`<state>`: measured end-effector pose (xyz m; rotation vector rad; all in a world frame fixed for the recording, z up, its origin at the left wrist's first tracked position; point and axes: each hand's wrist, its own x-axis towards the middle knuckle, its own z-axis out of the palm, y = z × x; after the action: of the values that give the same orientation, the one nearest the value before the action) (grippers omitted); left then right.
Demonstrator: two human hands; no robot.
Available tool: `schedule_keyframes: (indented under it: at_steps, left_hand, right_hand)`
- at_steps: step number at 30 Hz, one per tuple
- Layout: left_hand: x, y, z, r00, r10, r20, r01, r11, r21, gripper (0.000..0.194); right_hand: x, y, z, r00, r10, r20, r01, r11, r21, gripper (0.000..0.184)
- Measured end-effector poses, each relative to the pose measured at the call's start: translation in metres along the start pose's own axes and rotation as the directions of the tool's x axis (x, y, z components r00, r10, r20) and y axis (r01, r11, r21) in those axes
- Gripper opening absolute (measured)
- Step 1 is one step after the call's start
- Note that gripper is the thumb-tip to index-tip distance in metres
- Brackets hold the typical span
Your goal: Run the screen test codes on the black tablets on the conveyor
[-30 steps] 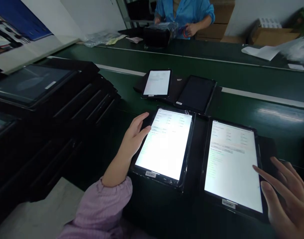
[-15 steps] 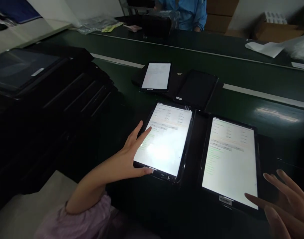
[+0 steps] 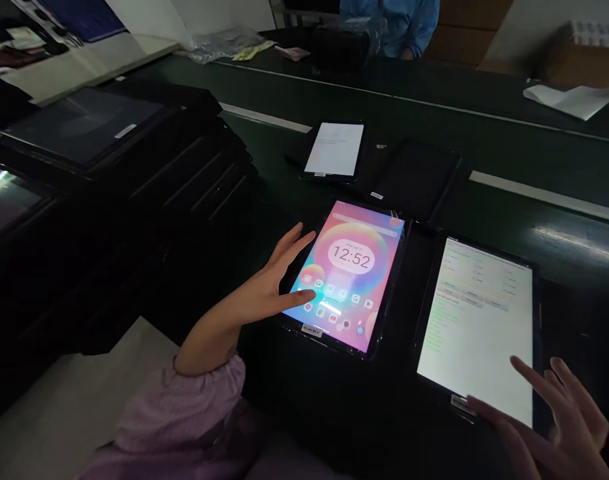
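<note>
Tablets in black cases (image 3: 124,180) lie stacked at the left of the frame. Our left hand (image 3: 264,287) is open, its spread fingertips (image 3: 307,295) at the lower left of a tablet (image 3: 357,247) showing a 12:52 home screen, mid-frame. Our open right hand (image 3: 559,420) spreads at the lower right, over a white-screened tablet (image 3: 474,313).

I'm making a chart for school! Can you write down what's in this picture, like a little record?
Left hand: spread over the bright tablet, which shows 12:52
Right hand: spread at the lower edge of the white-screened tablet
Sleeve: pink
Nearby: a lit tablet and a dark tablet
Left side: stacked tablets
Far side: a person in blue
</note>
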<state>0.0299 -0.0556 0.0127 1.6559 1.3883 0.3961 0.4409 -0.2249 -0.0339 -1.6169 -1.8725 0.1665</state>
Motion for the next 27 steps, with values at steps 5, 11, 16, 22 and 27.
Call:
schedule_keyframes:
  at_steps: [5,11,16,22,27]
  left_hand:
    - [0.0,-0.004,-0.001,1.0,0.012,-0.014,-0.012,1.0,0.027,0.114]
    - [0.002,-0.006,0.0,1.0,0.014,-0.005,-0.013,0.999,0.04,0.115]
    - [0.002,-0.005,-0.002,1.0,0.013,0.0,-0.013,0.998,0.062,0.115]
    - [0.002,-0.006,-0.002,0.999,0.034,0.002,-0.034,0.996,0.083,0.11]
    - [0.002,-0.008,-0.004,0.999,0.048,0.015,-0.048,0.999,0.01,0.108]
  right_hand:
    - [0.007,0.0,0.0,1.0,-0.011,-0.01,0.01,0.998,-0.062,0.031]
    - [0.009,-0.023,0.004,0.983,0.164,-0.087,-0.155,0.983,0.099,0.028]
    - [0.008,-0.026,0.001,0.983,0.157,-0.098,-0.14,0.977,0.16,0.022]
    - [0.008,-0.016,0.001,0.993,0.029,-0.111,-0.008,0.984,0.18,0.027]
    - [0.013,-0.02,0.001,0.993,-0.094,-0.07,0.095,0.995,0.01,0.026]
